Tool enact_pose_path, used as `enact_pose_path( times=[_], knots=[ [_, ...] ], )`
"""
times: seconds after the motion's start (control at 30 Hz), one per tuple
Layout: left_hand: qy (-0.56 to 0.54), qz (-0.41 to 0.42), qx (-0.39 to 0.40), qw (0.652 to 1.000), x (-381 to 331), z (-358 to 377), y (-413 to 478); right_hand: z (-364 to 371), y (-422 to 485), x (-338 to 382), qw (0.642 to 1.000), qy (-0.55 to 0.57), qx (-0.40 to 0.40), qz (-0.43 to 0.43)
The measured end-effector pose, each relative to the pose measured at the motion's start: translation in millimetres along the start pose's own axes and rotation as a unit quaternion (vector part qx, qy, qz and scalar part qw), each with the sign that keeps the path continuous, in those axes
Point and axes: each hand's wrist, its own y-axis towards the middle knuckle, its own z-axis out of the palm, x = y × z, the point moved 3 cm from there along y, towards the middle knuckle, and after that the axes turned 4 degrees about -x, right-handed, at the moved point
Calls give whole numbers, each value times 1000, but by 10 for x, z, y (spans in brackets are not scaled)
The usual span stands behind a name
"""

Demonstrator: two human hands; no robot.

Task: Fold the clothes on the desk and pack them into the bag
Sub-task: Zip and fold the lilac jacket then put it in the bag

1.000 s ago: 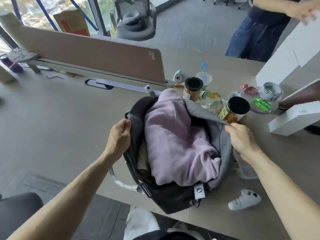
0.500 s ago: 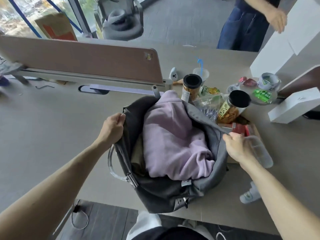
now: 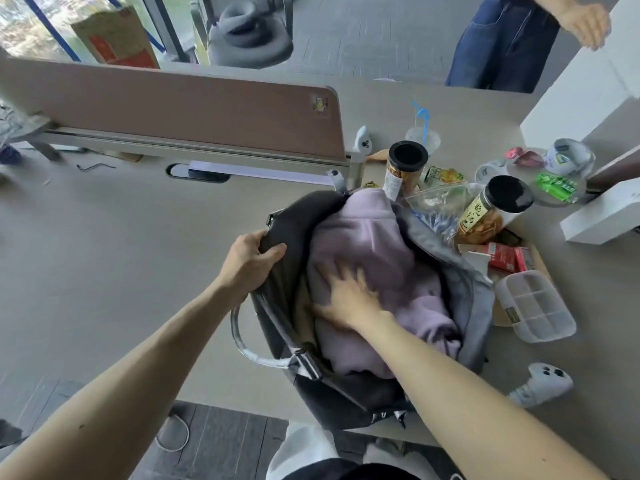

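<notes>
A dark grey bag point(image 3: 349, 393) lies open on the desk's near edge. A folded lilac garment point(image 3: 374, 244) fills its mouth, and a strip of beige cloth shows at its left side. My left hand point(image 3: 247, 263) grips the bag's left rim. My right hand point(image 3: 346, 296), blurred by motion, lies flat with spread fingers on the lilac garment's near left part.
Right of the bag stand two black-lidded snack jars point(image 3: 491, 211), a clear compartment box point(image 3: 535, 306), red packets and white boxes point(image 3: 602, 216). A white controller point(image 3: 540, 384) lies at the near right. A brown divider panel point(image 3: 194, 109) runs behind. Another person point(image 3: 502, 39) stands at the far side.
My right hand let go of the bag's right rim and moved left onto the lilac garment. My left hand keeps its hold on the left rim.
</notes>
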Motion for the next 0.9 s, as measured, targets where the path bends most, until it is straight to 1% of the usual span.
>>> enact_pose_path(
  times=[0.03, 0.1, 0.17, 0.27, 0.3, 0.37, 0.4, 0.47, 0.5, 0.53, 0.57, 0.6, 0.63, 0.67, 0.7, 0.73, 0.77, 0.8, 0.83, 0.87, 0.9],
  knots=[
    [-5, -10, -8, 1000, 44, -60, 20, 60, 51, -40, 1000, -10, -12, 2],
    [-40, -35, -19, 998, 128, -139, 61, 123, 144, -94, 997, -67, -35, -10],
    [-89, -45, -10, 995, 155, -147, 96, 153, 208, -178, 993, -110, -44, -19],
    [-151, -76, 8, 986, 202, -131, 132, 273, 275, -359, 999, -41, -15, 29],
    [-165, -91, 16, 982, 235, -131, 142, 312, 277, -376, 998, -41, -8, 44],
    [-164, -104, 19, 981, 319, -149, 168, 403, 292, -334, 994, -92, -4, 57],
    [-129, -99, 12, 987, 358, -167, 194, 411, 305, -288, 993, -108, -12, 53],
    [6, -66, 4, 998, 432, -198, 236, 362, 316, -223, 992, -114, -47, 22],
    [91, -40, -3, 995, 459, -209, 248, 338, 310, -217, 993, -103, -53, 12],
    [173, -8, -17, 985, 479, -223, 245, 322, 302, -236, 995, -84, -44, 12],
    [242, 39, -40, 969, 488, -232, 242, 312, 291, -262, 997, -67, -24, 19],
    [294, 109, -61, 947, 477, -218, 227, 316, 280, -295, 998, -58, -4, 25],
    [326, 203, -65, 921, 441, -175, 195, 319, 269, -314, 998, -57, 7, 24],
    [335, 308, -34, 890, 391, -93, 134, 340, 267, -320, 998, -61, 12, 19],
    [336, 399, 42, 852, 361, 35, 37, 345, 257, -312, 997, -70, 10, 11],
    [348, 446, 154, 810, 359, 185, -90, 344, 257, -303, 997, -78, 11, 6],
    [381, 440, 265, 769, 379, 332, -210, 345, 255, -293, 996, -83, 16, 5],
    [432, 399, 351, 729, 410, 453, -299, 346, 252, -281, 996, -83, 27, 8],
    [488, 354, 399, 691, 456, 540, -340, 346, 249, -259, 996, -80, 38, 10],
    [532, 326, 418, 660, 476, 594, -354, 341, 238, -241, 996, -77, 47, 10],
    [559, 311, 425, 641, 472, 624, -341, 330, 226, -231, 996, -75, 52, 8]
  ],
)
